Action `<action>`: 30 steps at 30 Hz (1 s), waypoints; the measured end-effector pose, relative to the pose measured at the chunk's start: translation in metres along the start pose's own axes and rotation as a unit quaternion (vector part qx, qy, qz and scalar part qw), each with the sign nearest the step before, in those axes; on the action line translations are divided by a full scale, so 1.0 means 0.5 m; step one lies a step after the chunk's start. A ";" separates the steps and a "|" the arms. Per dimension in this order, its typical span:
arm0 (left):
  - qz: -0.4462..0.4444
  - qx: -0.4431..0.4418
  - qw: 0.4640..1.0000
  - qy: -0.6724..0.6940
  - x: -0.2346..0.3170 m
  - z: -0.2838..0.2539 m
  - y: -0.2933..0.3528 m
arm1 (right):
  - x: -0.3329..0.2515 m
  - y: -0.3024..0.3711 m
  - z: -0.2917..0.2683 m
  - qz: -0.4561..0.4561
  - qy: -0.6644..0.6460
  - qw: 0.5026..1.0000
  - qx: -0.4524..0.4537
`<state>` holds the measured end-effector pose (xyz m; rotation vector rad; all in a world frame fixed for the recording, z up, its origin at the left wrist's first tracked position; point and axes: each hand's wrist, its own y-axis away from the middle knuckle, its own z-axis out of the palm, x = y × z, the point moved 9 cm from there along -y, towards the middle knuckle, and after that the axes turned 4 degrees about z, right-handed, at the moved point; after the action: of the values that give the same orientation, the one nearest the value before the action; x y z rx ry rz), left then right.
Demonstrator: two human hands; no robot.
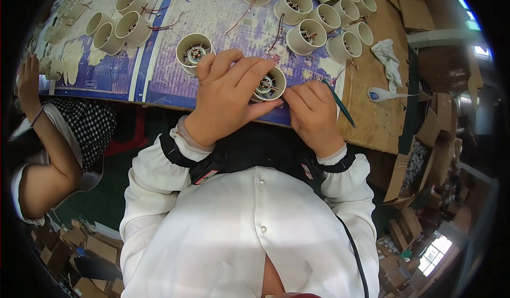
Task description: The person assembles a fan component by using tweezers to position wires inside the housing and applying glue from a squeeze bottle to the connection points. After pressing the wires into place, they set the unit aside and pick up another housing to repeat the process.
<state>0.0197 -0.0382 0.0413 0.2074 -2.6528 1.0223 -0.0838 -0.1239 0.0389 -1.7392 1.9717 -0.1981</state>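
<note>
My left hand (223, 93) is wrapped over a cream cup-shaped housing (283, 81) near the table's front edge, fingers across the top and thumb along the near side. Inside its open mouth sits a round metal part like a small motor, partly covered by the fingers. Beside the right rim, my right hand (317, 114) is closed in a pinch; what it grips, perhaps a thin wire, cannot be made out. Just left of my left fingers stands another housing (180, 59) with a similar round part inside. Green tweezers (340, 104) lie right of my right hand.
Several more housings (294, 5) with trailing wires fill the far right; others (133, 29) stand far left. On the bare board at right are a white cloth (389, 64) and a white nozzle bottle (378, 94). Another person's arm (50, 144) is at left. Cardboard boxes (401, 173) stand lower right.
</note>
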 end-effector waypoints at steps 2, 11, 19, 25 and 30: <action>-0.003 0.003 1.000 0.004 0.002 0.003 0.001 | 0.006 0.002 -0.002 0.008 -0.005 1.000 0.002; -0.006 0.000 1.000 0.021 0.008 0.016 0.002 | 0.012 0.016 -0.023 0.063 -0.002 0.998 0.017; -0.026 0.007 0.999 0.024 0.009 0.010 -0.002 | 0.178 0.131 -0.144 0.322 0.023 0.945 -0.043; -0.053 0.020 0.998 0.017 0.009 0.025 -0.011 | 0.162 0.157 -0.116 0.253 0.107 0.955 -0.109; -0.057 0.031 0.998 0.001 0.009 0.024 -0.011 | 0.152 0.116 -0.136 0.246 0.028 0.965 -0.087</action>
<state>0.0140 -0.0504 0.0375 0.3673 -2.5769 1.0676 -0.1707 -0.2014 0.0527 -1.2909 2.4525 0.1018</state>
